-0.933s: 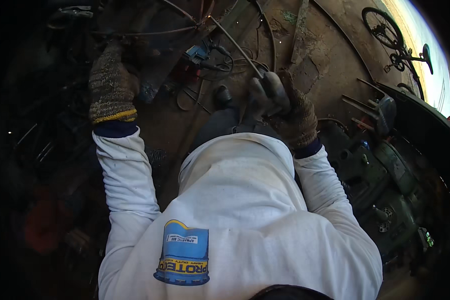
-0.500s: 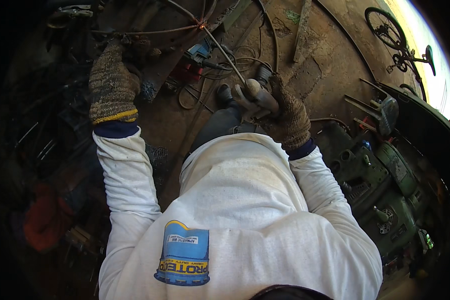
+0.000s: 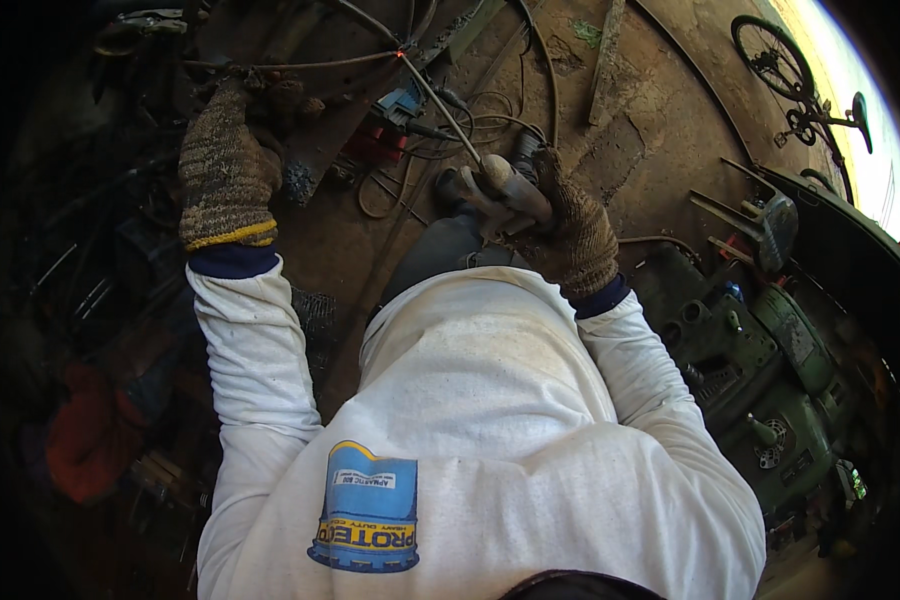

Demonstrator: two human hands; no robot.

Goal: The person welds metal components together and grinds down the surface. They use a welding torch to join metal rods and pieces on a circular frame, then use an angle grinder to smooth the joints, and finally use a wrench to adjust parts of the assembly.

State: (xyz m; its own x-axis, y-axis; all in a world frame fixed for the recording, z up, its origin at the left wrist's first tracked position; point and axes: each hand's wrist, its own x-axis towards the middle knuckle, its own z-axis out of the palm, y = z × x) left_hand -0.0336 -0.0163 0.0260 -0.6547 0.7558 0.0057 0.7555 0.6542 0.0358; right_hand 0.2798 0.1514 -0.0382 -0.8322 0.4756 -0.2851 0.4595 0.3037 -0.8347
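Observation:
My right hand (image 3: 582,228), in a brown knit glove, is closed round a welding electrode holder (image 3: 515,195). A thin welding electrode (image 3: 440,105) runs up and left from it, its tip at a small red-glowing spot where several metal rods meet. My left hand (image 3: 228,170), in a similar glove with a yellow cuff edge, reaches to the left end of a thin metal rod (image 3: 320,66). Its fingers look closed on that rod, though they are dark and partly hidden. The rod's other end meets the glowing joint, above a dark metal surface.
A blue and red machine (image 3: 398,105) stands on the floor amid looped cables (image 3: 490,122). Green machinery (image 3: 760,380) fills the right side, below a metal bracket (image 3: 770,225). A bicycle (image 3: 805,100) is at the upper right. Dark clutter and a red cloth-like item (image 3: 85,435) lie left.
My right hand and the electrode holder have shifted slightly left. The bright orange glow at the joint has shrunk to a small red spot. My left hand stays in place.

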